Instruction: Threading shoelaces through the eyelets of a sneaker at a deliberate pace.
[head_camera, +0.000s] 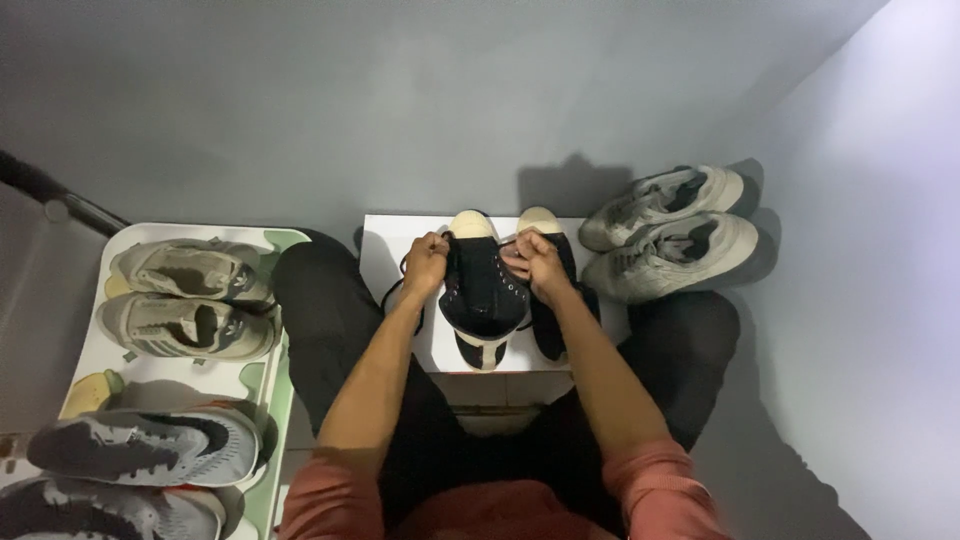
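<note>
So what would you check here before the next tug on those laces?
1. Left hand pinches a lace end: ok.
2. Right hand pinches the other lace end: ok.
3. Black shoe rests on the white box, between both hands: ok.
4. Second black shoe lies close beside it on the box, possibly crowding the right hand: cannot tell.
5. Lace loop hangs free off the left side, not snagged: ok.
6. Laces threaded through every eyelet: cannot tell, too dark.
</note>
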